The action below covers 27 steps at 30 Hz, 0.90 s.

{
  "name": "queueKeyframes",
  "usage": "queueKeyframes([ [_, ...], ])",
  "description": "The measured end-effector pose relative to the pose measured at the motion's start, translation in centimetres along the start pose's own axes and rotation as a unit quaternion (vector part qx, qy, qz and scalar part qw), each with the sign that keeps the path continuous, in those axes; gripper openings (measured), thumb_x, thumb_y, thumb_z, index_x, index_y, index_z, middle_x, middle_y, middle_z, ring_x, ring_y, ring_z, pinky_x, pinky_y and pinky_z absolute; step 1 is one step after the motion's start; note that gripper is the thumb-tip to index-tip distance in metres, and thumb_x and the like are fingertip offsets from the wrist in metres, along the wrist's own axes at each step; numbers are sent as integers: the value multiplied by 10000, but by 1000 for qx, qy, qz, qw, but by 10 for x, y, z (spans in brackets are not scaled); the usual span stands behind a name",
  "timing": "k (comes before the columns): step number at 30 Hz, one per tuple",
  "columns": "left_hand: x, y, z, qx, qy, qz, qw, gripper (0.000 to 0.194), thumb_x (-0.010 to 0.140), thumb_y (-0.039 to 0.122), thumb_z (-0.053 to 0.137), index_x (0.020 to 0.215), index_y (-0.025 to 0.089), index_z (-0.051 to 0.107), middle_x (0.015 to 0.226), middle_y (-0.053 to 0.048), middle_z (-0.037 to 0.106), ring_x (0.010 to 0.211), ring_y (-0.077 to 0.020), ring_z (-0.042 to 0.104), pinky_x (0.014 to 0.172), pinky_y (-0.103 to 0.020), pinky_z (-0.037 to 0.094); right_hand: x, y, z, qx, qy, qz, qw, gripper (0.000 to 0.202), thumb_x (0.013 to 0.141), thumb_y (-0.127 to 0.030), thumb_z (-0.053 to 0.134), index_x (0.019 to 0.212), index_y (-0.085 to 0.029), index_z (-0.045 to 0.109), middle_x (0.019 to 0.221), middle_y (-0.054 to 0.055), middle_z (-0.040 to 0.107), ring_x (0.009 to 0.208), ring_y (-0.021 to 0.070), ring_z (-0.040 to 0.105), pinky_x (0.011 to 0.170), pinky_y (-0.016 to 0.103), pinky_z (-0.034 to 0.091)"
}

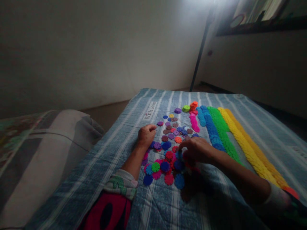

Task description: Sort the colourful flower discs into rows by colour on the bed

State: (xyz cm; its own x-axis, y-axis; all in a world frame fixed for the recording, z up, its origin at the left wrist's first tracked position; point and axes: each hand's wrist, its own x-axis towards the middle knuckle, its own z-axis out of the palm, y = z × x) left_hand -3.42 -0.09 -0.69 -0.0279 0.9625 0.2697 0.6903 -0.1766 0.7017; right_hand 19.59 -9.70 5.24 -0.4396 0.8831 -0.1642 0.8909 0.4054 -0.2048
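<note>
Notched, snowflake-like plastic discs in mixed colours lie in a loose heap on the bed; a green disc (155, 166) and a dark blue disc (147, 180) are at its near side. My left hand (146, 136) is by the heap's left edge, its fingers curled together; anything inside them is hidden. Over the right side of the heap, my right hand (198, 150) reaches down with bent fingers among the discs, near a red disc (169, 155). Its fingertips are partly hidden, so what they pinch is unclear.
Discs sorted by colour form long rows on the right: a blue row (213, 127), a green row (222, 134), a yellow row (242, 143) and an orange row (260, 150). A short pink row (194, 123) lies beyond the heap. The striped bedsheet (115, 153) lies under everything; a wall stands behind.
</note>
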Motion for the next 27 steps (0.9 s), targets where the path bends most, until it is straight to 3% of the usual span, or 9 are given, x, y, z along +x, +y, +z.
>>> queueKeyframes([
  [7,0,-1,0,1,2,1,1000,287,700,136,558,918,167,741,908,-30,758,852,-178,689,844,-265,528,0,-23,-8,-53,-48,-32,997,330,813,-216,565,1107,-304,687,821,21,722,798,189,660,598,234,369],
  [12,0,-2,2,1,2,2,1000,292,695,127,556,918,159,743,898,-30,757,840,-175,689,832,-259,530,4,-19,-5,-58,-41,-18,997,266,813,-240,573,1036,-292,708,821,26,721,784,182,655,584,231,346],
  [21,-2,0,0,-6,0,0,1000,289,704,144,564,930,152,743,910,-36,755,839,-170,687,843,-253,526,25,-23,4,70,53,31,996,191,826,-254,566,878,-236,749,764,16,711,673,138,607,573,225,339],
  [27,-2,0,1,-5,-7,-5,1000,283,714,148,564,933,145,741,908,-42,753,851,-182,687,846,-273,526,29,-30,14,129,33,-32,991,144,759,-181,599,780,-175,742,673,1,666,612,112,563,553,210,326],
])
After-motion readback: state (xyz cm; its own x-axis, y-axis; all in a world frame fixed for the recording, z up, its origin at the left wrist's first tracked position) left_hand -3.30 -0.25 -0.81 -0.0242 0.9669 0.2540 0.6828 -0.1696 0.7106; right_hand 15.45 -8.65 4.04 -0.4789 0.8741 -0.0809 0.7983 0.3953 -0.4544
